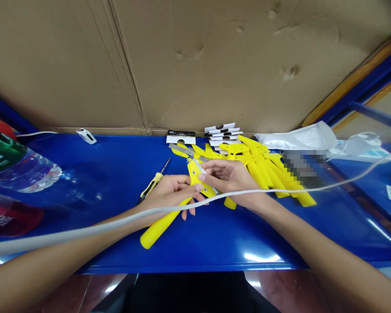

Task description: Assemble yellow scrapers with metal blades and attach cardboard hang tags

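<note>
A yellow scraper (pixel 159 231) slants across the middle of the table, its round handle toward me and its flat head, with screw holes, away. My left hand (pixel 172 191) is closed around it just below the head, thumb on top. My right hand (pixel 230 178) pinches the right edge of the head, where a pale, shiny strip shows; whether that is a blade I cannot tell. Left of my left hand lies a screwdriver (pixel 153 183) with a cream and black handle. To the right is a pile of similar yellow scrapers (pixel 263 170).
Small white card packets (pixel 224 134) and a black-topped box (pixel 181 137) stand by the cardboard wall (pixel 195 65). Plastic bottles (pixel 32 167) lie at the left. A white cable (pixel 117 221) crosses before my forearms. A white bag (pixel 296 138) lies back right.
</note>
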{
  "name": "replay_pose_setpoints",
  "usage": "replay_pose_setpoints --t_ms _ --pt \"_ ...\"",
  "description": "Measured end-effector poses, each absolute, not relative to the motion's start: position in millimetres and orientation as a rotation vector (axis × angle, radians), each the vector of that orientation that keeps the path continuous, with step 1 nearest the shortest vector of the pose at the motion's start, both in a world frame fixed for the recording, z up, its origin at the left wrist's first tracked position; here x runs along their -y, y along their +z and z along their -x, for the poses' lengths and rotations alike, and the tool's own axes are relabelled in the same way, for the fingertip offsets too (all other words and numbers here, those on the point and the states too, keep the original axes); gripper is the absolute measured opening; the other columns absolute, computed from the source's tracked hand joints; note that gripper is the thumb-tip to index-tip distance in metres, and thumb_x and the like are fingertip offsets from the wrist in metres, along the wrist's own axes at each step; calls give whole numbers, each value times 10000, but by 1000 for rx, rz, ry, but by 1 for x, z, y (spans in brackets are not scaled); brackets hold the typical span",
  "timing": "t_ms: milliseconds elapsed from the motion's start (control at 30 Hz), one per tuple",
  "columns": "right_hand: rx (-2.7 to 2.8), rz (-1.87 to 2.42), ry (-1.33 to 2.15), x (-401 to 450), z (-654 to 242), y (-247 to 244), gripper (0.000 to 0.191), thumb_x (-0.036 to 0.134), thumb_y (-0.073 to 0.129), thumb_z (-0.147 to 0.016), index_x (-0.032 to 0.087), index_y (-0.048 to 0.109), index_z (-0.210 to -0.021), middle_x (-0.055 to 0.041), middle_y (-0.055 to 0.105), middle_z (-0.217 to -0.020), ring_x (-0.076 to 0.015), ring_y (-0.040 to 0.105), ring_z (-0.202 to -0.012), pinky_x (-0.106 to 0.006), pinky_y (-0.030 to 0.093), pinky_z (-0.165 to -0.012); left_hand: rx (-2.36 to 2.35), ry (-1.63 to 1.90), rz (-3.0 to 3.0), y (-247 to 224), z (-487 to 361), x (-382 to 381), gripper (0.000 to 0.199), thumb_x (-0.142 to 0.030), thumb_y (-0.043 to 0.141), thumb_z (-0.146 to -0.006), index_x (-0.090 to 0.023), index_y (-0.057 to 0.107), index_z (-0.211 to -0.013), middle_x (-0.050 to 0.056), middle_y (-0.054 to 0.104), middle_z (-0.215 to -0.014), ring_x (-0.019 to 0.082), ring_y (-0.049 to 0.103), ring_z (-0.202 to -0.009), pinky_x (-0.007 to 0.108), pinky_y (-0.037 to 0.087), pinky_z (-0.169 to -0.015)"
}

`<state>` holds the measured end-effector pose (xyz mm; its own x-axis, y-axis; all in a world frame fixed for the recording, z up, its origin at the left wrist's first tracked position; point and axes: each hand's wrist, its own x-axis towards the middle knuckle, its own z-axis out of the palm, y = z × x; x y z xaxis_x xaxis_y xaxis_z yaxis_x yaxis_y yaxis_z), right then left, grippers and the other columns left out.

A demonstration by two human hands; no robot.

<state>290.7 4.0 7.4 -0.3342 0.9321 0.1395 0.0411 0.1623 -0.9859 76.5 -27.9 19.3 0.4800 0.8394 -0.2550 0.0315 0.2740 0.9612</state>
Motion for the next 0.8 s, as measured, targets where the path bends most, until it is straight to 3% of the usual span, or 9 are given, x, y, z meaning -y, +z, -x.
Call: replay_pose_setpoints --t_ms 100,200,300,400,533,667,800 --pt "1520 989 1319 -5 -289 12 353 439 997 -747 210 822 -951 -6 753 -800 -151 639 -680 -314 504 -629 -1020 813 -1366 17 -74 30 465 -487 920 -891 -202 608 -1086 86 811 -984 185 753 -689 236 564 -467" --pt "1433 1027 1314 -7 -289 15 409 415 1049 -656 211 816 -924 4 733 -781 -141 622 -678 -304 499 -625 -1176 1046 -1717 16 -67 31 618 -387 967 -844 -234 598 -1315 115 774 -1252 200 795 -847 227 583 -520" --pt "1386 1033 1338 -9 -289 15 423 415 1057 -622 221 797 -894 -4 746 -799 -149 643 -702 -309 533 -640 -1112 1135 -2254 16 -59 33 561 -261 857 -942 -260 653 -1465 158 684 -1518 213 813 -999 279 663 -686" --pt "1382 1028 1374 -9 -290 14 406 407 1044 -644 227 792 -908 -12 770 -826 -151 672 -708 -299 544 -626 -994 1039 -2644 15 -53 37 449 -171 675 -1055 -299 716 -1483 136 666 -1601 251 819 -1143 369 699 -889" --pt "1374 1050 1417 -8 -290 15 428 388 1052 -642 219 788 -932 3 759 -797 -134 665 -654 -262 499 -548 -1100 775 -2651 18 -54 43 408 -192 644 -1060 -280 792 -1430 164 697 -1577 370 766 -1319 509 648 -1091" --pt "1412 1066 1380 -7 -292 16 471 463 1043 -661 222 773 -962 6 735 -770 -141 640 -617 -282 517 -525 -1072 681 -2483 24 -56 45 361 -208 625 -1055 -285 840 -1334 156 692 -1591 418 682 -1445 612 548 -1209" --pt "1434 1068 1375 -8 -292 18 539 551 1033 -673 219 780 -1013 3 736 -766 -133 617 -600 -273 492 -497 -1012 712 -2371 24 -53 44 363 -172 639 -1033 -294 841 -1310 147 685 -1604 414 643 -1492 631 489 -1255"
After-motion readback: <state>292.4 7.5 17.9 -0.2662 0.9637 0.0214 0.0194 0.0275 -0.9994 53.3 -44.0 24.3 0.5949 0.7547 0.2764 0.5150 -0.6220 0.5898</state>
